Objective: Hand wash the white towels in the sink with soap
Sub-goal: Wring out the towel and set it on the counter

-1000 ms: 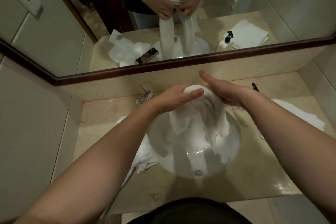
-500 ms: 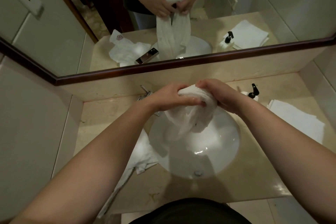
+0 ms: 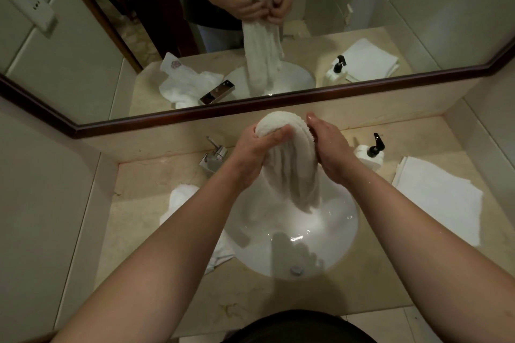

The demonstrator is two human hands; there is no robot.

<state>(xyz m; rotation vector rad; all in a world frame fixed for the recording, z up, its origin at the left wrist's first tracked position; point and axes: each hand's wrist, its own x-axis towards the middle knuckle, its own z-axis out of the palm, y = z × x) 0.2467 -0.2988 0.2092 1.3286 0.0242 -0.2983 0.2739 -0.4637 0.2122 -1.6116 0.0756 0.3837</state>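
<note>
Room: bathroom corner with pale wall tiles, seen from the head camera looking down over two bare forearms.
Worktop (image 3: 145,203): beige marble, wrapped around the sink on all sides.
Sink (image 3: 342,231): round white bowl set into the worktop, wet and shiny, with a metal drain (image 3: 296,270) at its near edge.
Towel (image 3: 287,164): white, gathered into a long bunch above the sink; its rounded top stands higher than both hands and its loose end hangs down into the sink.
Left hand (image 3: 250,147): on the left side of the towel, above the back of the sink, fingers curled across the front of the bunch and gripping it.
Right hand (image 3: 331,145): on the right side of the towel, palm pressed against the cloth; whether its fingers wrap round behind cannot be told from here.
Tap (image 3: 214,159): square chrome fitting behind the sink, to its left.
Soap bottle (image 3: 372,153): white with a black pump, behind the sink, to its right.
Folded towel (image 3: 440,198): flat white stack right of the sink, just beside the soap bottle.
Crumpled towel (image 3: 181,200): white heap left of the sink, partly hidden by the left forearm.
Mirror (image 3: 83,50): dark-framed, on the wall behind the sink, reflecting the hands, the hanging towel and the worktop.
</note>
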